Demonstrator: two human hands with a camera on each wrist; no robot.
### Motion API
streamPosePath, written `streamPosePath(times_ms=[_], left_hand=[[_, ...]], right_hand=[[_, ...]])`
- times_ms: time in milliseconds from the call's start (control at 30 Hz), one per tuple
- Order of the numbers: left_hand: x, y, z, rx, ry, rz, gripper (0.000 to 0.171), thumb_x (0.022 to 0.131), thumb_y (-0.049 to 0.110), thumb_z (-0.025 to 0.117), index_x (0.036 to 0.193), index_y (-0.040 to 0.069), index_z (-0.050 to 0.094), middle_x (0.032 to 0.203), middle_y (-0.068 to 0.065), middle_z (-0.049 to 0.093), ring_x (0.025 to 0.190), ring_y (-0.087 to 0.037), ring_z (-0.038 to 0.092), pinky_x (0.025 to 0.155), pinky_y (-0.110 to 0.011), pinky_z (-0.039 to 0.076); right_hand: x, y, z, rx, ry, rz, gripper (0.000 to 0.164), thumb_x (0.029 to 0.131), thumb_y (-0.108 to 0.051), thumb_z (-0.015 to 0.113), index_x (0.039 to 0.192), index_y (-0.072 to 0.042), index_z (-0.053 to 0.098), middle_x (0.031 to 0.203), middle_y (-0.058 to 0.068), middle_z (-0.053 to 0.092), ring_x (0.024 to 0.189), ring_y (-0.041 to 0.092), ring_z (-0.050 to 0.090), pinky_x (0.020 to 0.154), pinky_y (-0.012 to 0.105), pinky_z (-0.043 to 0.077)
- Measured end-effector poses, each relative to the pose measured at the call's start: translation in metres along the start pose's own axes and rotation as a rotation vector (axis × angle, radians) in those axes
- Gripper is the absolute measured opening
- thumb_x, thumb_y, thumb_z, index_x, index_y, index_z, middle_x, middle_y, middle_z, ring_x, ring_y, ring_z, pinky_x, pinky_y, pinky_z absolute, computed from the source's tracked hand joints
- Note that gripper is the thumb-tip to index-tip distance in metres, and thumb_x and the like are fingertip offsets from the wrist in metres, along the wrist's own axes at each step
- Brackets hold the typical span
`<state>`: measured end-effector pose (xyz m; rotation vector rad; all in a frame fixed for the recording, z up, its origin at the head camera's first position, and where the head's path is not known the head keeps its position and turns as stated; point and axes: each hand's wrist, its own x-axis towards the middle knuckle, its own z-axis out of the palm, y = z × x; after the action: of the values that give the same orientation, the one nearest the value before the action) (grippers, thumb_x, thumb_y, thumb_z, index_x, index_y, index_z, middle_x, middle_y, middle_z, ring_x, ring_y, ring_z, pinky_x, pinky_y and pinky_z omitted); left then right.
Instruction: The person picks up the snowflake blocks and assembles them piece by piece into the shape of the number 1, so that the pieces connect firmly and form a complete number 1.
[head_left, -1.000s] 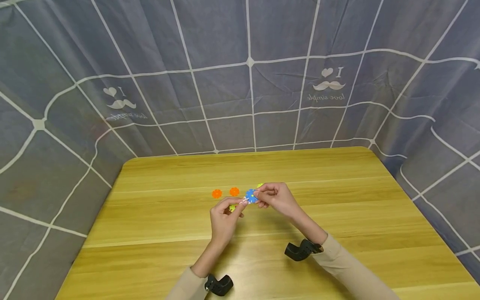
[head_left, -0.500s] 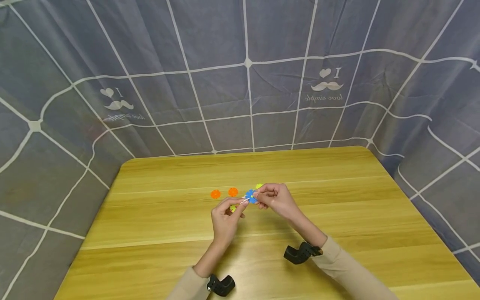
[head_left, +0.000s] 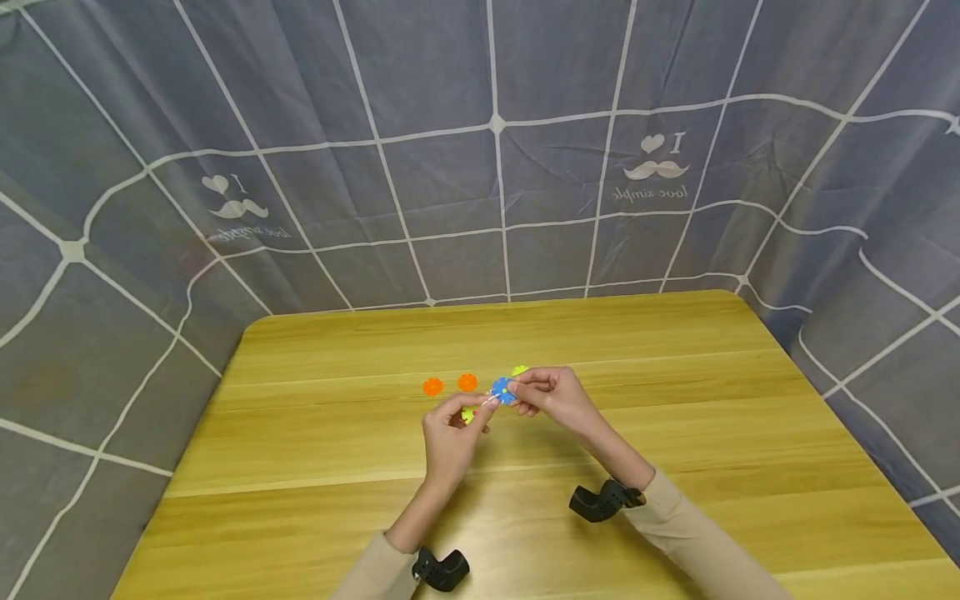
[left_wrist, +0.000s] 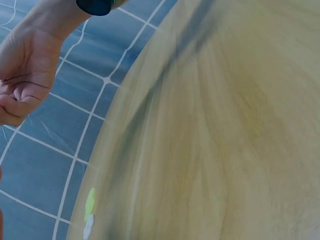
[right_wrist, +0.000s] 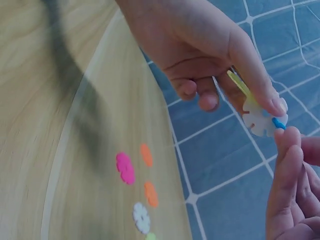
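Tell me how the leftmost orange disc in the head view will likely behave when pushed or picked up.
The orange disc lies flat on the table, so a push would probably slide it rather than roll it. Looking small and thin, it is likely light. Lying so low, it may be fiddly to lift.

The wood-grain table (head_left: 675,392) bears 2 orange discs (head_left: 432,387) and pink, white and lime discs (right_wrist: 125,168).

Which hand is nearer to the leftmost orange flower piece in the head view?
The left hand is nearer: in the head view it appears just below and slightly right of the orange piece. The right hand appears farther to its right.
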<state>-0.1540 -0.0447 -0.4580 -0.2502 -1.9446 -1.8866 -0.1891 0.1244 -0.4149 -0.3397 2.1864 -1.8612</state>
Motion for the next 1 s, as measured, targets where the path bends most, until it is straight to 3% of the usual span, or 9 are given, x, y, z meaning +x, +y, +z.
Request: streamPosePath(times_ms=[200, 400, 600, 700, 833, 1000], left_hand=[[-0.003, -0.006, -0.002, -0.017, -0.015, -0.085, 0.010, 0.081, 0.006, 0.076, 0.087, -0.002, 0.073, 0.087, -0.019, 0.073, 0.049, -0.025, 0.063, 0.043, -0.033, 0.050], [-0.006, -0.009, -0.007, -0.073, -0.069, -0.184, 0.016, 0.081, 0.004, 0.075, 0.095, -0.004, 0.072, 0.098, -0.021, 0.070, 0.056, -0.014, 0.064, 0.053, -0.038, 0.056], [-0.006, -0.012, -0.012, -0.063, -0.144, -0.277, 0.017, 0.084, 0.008, 0.073, 0.098, -0.001, 0.071, 0.101, -0.019, 0.070, 0.054, -0.025, 0.066, 0.047, -0.027, 0.051], [-0.006, -0.013, -0.014, -0.075, -0.184, -0.319, 0.018, 0.087, 0.010, 0.071, 0.100, -0.003, 0.071, 0.104, -0.019, 0.069, 0.054, -0.028, 0.067, 0.048, -0.029, 0.052], [-0.005, -0.010, -0.014, -0.096, -0.222, -0.375, 0.021, 0.091, 0.012, 0.066, 0.102, -0.005, 0.069, 0.103, -0.022, 0.069, 0.055, -0.024, 0.067, 0.051, -0.034, 0.055], [-0.004, -0.008, -0.013, -0.097, -0.213, -0.458, 0.029, 0.097, 0.020, 0.056, 0.104, -0.005, 0.069, 0.097, -0.023, 0.071, 0.056, -0.017, 0.066, 0.051, -0.024, 0.052]], right_hand=[[0.000, 0.005, -0.004, 0.009, -0.046, 0.021, 0.031, 0.094, -0.009, 0.060, 0.112, 0.016, 0.062, 0.088, 0.024, 0.072, 0.063, 0.005, 0.065, 0.066, 0.028, 0.058], [0.001, 0.010, -0.005, 0.001, -0.049, 0.042, 0.031, 0.093, -0.012, 0.062, 0.109, 0.014, 0.064, 0.085, 0.019, 0.073, 0.064, 0.008, 0.066, 0.067, 0.030, 0.058], [0.000, 0.014, -0.003, 0.007, -0.037, 0.063, 0.030, 0.092, -0.014, 0.064, 0.107, 0.012, 0.066, 0.081, 0.011, 0.074, 0.063, 0.009, 0.065, 0.066, 0.029, 0.058], [0.000, 0.015, -0.002, 0.002, -0.031, 0.065, 0.030, 0.092, -0.015, 0.065, 0.106, 0.012, 0.066, 0.081, 0.013, 0.074, 0.062, 0.008, 0.065, 0.066, 0.031, 0.058], [-0.001, 0.016, 0.000, -0.001, -0.030, 0.065, 0.029, 0.091, -0.016, 0.066, 0.104, 0.010, 0.067, 0.081, 0.016, 0.073, 0.062, 0.009, 0.065, 0.066, 0.033, 0.058], [-0.001, 0.018, 0.001, 0.000, -0.028, 0.079, 0.028, 0.089, -0.015, 0.067, 0.101, 0.010, 0.068, 0.075, 0.004, 0.073, 0.063, 0.013, 0.066, 0.065, 0.032, 0.058]])
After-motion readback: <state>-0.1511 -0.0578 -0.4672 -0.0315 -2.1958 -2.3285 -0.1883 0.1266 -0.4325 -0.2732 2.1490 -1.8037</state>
